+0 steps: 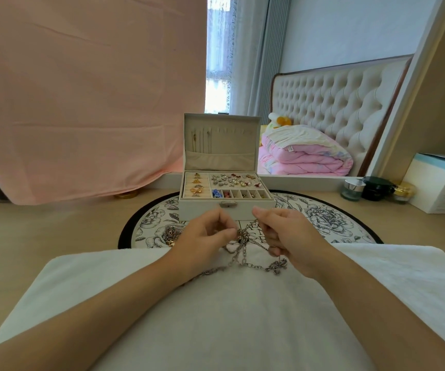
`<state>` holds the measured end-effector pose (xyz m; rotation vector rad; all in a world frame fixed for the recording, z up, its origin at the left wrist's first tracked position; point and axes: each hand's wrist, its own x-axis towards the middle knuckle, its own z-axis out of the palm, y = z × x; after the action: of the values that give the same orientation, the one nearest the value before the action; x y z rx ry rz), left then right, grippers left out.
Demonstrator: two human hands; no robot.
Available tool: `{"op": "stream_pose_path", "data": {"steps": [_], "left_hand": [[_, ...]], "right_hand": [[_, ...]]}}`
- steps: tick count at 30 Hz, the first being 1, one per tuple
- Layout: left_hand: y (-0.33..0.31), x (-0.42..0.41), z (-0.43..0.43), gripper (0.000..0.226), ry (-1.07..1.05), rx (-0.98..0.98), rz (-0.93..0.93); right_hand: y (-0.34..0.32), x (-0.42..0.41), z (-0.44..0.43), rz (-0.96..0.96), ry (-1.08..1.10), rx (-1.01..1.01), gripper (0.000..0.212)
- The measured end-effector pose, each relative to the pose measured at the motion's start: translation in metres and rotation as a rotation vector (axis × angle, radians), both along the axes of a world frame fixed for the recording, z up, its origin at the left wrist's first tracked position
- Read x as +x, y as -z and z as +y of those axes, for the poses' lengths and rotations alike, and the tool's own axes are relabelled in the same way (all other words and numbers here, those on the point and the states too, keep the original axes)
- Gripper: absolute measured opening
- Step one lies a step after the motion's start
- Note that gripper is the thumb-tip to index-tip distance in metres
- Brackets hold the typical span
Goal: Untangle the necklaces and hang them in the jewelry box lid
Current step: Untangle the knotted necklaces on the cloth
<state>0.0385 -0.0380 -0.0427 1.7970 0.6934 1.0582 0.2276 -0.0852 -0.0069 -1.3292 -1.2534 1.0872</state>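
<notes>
A tangle of silver chain necklaces [245,253] hangs between my two hands over a white towel [229,317]. My left hand [205,239] pinches the knot at its left side. My right hand [285,236] pinches the strands on the right, with chain trailing under it. The white jewelry box [226,207] stands open just beyond, its upright lid [221,137] showing a row of hooks, with a few thin necklaces hanging at the left. A second heap of gold and dark chains [172,235] lies on the floral mat left of my left hand.
The box sits on a round floral mat [323,218] on a wooden tabletop. Small jars [376,190] and a white-blue carton [440,183] stand at the right. A pink cloth [82,103] hangs at the back left; a mirror behind shows a bed.
</notes>
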Motion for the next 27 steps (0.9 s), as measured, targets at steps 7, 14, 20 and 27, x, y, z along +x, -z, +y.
{"op": "stream_pose_path", "data": {"steps": [7, 14, 20, 27], "left_hand": [[-0.002, -0.001, 0.001, 0.014, -0.059, -0.071, -0.02], [-0.004, -0.012, 0.003, 0.006, -0.322, 0.499, 0.577], [-0.005, -0.011, 0.004, 0.009, -0.22, 0.435, 0.458], [-0.018, -0.003, -0.001, 0.02, -0.04, -0.06, 0.03]], "right_hand": [[-0.011, 0.015, 0.0, 0.516, -0.045, 0.007, 0.02], [-0.005, 0.016, 0.004, 0.274, 0.059, -0.017, 0.012], [0.013, 0.016, 0.012, -0.07, 0.233, -0.018, 0.014], [0.013, -0.009, -0.001, -0.481, 0.128, 0.174, 0.013]]}}
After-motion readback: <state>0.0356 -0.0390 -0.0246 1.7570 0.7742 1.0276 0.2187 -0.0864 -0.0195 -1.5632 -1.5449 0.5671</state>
